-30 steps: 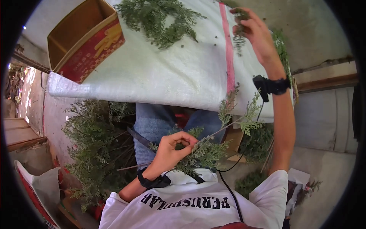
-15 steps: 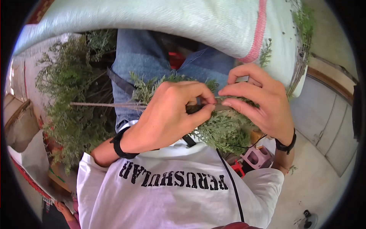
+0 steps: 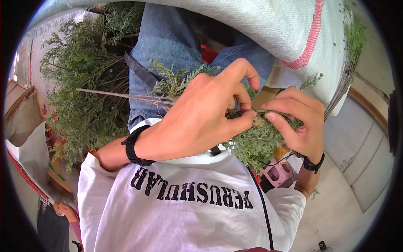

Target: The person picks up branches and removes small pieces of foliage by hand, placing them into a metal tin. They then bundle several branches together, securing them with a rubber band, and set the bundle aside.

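My left hand [image 3: 201,117] is closed around a bunch of thin woody stems [image 3: 126,96] that stick out to the left. The feathery green tops of the bunch [image 3: 256,145] spread out below my hands, over my white shirt. My right hand [image 3: 296,122] pinches the same bunch just right of the left fingertips, at the point where the stems meet the foliage. Both wrists carry black bands. More sprigs [image 3: 176,80] show above the left hand.
A heap of the same green sprigs [image 3: 79,101] lies to my left. A white woven sheet with a red stripe [image 3: 268,29] covers the table above my knees. A pink plastic stool [image 3: 277,176] stands on the concrete floor [image 3: 336,210] at right.
A second ago my right hand reached up onto the white sheet while the left held sprigs alone. The right hand has come down, and both now grip one bunch close together.
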Action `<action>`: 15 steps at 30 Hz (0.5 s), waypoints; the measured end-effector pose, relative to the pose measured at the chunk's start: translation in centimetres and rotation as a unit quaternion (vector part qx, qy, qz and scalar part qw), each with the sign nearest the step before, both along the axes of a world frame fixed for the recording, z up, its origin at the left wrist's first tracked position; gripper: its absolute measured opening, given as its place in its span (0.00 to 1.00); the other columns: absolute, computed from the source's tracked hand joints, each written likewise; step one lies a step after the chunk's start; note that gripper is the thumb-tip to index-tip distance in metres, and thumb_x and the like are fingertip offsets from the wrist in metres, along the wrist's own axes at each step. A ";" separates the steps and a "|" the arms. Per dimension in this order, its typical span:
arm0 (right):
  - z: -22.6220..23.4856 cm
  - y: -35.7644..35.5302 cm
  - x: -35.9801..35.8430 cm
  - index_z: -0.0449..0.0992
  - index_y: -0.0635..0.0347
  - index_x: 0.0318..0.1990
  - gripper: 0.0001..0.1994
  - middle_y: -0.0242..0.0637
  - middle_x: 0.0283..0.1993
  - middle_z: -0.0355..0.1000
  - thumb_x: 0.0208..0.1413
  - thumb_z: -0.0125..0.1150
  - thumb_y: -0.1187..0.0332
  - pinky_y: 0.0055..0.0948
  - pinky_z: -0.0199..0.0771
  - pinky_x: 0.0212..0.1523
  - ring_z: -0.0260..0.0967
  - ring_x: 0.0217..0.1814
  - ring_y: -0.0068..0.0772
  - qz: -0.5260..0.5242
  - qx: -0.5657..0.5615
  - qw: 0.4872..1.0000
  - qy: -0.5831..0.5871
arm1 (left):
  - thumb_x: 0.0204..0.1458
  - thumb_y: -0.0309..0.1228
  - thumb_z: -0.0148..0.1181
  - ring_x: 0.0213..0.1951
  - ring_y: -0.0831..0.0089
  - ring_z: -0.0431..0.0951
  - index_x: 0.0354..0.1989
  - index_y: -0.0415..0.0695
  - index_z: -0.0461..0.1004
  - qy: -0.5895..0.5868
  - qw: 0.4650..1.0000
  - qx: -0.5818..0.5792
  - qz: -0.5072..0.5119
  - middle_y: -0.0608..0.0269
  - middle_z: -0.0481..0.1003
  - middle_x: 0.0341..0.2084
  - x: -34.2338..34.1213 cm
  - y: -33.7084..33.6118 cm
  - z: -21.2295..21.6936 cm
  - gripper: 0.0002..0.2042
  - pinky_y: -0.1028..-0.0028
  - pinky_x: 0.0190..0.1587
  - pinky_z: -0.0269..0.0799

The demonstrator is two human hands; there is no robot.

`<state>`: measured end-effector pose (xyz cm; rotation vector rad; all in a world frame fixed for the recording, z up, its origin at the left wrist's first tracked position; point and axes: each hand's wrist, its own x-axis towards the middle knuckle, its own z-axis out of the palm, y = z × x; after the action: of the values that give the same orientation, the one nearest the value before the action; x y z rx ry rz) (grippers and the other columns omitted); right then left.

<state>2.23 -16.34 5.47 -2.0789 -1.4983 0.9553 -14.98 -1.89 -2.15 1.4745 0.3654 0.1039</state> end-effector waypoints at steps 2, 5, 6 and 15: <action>-0.1 -0.1 -0.1 0.83 0.62 0.37 0.09 0.37 0.31 0.75 0.47 0.71 0.77 0.28 0.72 0.29 0.74 0.29 0.33 -0.001 -0.002 1.000 0.002 | 0.47 0.22 0.68 0.20 0.77 0.72 0.48 0.43 0.65 -0.013 0.999 0.027 -0.017 0.65 0.80 0.23 0.1 0.1 -0.2 0.21 0.76 0.26 0.68; -0.2 -0.1 -0.3 0.83 0.62 0.37 0.08 0.37 0.31 0.75 0.47 0.71 0.77 0.28 0.72 0.29 0.74 0.29 0.33 -0.004 -0.001 1.000 0.002 | 0.47 0.22 0.68 0.19 0.76 0.71 0.48 0.43 0.65 -0.010 0.999 0.033 -0.018 0.65 0.80 0.23 0.2 0.3 -0.2 0.21 0.75 0.27 0.68; -0.3 -0.2 -0.3 0.83 0.63 0.37 0.08 0.38 0.31 0.75 0.47 0.71 0.78 0.28 0.72 0.29 0.74 0.29 0.33 -0.007 -0.001 1.000 0.005 | 0.47 0.22 0.68 0.19 0.76 0.71 0.48 0.43 0.65 -0.010 0.999 0.037 -0.020 0.65 0.80 0.23 0.2 0.3 -0.2 0.21 0.75 0.27 0.68; -0.6 -0.1 -1.0 0.83 0.60 0.38 0.10 0.35 0.32 0.75 0.46 0.72 0.77 0.29 0.72 0.28 0.74 0.28 0.33 0.016 0.029 0.999 -0.025 | 0.47 0.21 0.68 0.20 0.75 0.73 0.47 0.43 0.65 -0.023 0.999 0.029 -0.011 0.65 0.79 0.22 -0.3 -0.4 -0.7 0.21 0.75 0.26 0.68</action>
<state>1.24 -16.44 4.85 -2.0589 -1.5700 0.8668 -15.24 -2.31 -2.88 1.5312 0.3102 0.1311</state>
